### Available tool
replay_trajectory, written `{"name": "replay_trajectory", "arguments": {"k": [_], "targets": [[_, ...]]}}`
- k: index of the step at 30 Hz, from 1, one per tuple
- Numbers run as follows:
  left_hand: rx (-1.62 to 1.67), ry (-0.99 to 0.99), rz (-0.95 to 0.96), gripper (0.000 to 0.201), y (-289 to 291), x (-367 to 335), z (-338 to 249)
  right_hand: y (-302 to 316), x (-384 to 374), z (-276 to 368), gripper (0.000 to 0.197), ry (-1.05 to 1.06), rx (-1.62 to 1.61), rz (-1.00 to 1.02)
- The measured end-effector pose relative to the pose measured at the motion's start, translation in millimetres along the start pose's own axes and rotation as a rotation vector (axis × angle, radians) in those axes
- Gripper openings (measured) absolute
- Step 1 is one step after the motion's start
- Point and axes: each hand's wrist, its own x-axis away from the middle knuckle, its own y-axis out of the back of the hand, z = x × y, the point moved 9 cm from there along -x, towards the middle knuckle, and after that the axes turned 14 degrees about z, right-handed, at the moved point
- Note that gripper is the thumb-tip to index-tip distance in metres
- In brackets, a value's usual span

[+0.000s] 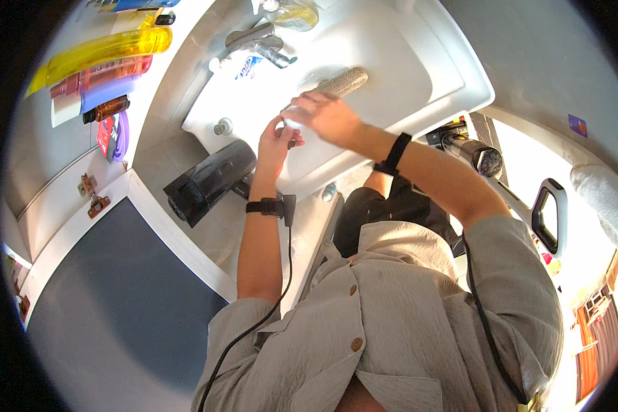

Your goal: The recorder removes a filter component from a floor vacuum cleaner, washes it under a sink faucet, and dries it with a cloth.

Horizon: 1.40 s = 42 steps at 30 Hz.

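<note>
White basin (419, 82) under both hands, hair dryer (209, 182) on the bench.
Right hand (329, 117) fingers grip a round brush (343, 81); left hand (276, 141) fingers pinch something small, unclear.

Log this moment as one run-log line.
left hand: over sink, near black hair dryer | right hand: holds round hairbrush

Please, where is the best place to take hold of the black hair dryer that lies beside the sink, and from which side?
Probably the handle of the black hair dryer, which points toward the sink near the left hand. Come from the sink side; the wide barrel looks too thick to grip well.
</note>
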Motion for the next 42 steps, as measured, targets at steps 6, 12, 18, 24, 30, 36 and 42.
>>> {"name": "replay_trajectory", "arguments": {"k": [6, 12, 18, 24, 30, 36, 42], "targets": [[-0.017, 0.057, 0.049, 0.035, 3.2, -10.1, 5.7, -15.0, 27.8, -168.2, 0.049, -0.446, 0.155, 0.005], [0.005, -0.020, -0.061, 0.038, -3.6, -18.3, -13.5, -29.0, -3.3, -62.0, 0.046, -0.108, 0.164, -0.103], [0.032, 0.007, -0.079, 0.050, 8.4, -10.0, -3.8, -21.1, -10.5, -46.0, 0.060, -0.064, 0.075, -0.019], [0.006, 0.025, -0.061, 0.057, 9.9, -14.1, -1.2, -30.0, 11.8, -168.6, 0.057, -0.439, 0.050, 0.076], [0.035, 0.066, -0.025, 0.048, 4.7, -13.9, 5.9, -9.1, -31.0, 1.4, 0.036, 0.073, 0.066, -0.054], [0.014, 0.020, 0.052, 0.040, -14.7, -13.3, -2.5, -26.9, 0.9, -151.3, 0.061, -0.320, 0.007, 0.075], [0.013, -0.053, 0.068, 0.038, -18.0, -26.5, -0.1, -13.8, -15.1, -47.1, 0.063, -0.104, 0.085, 0.017]]}}
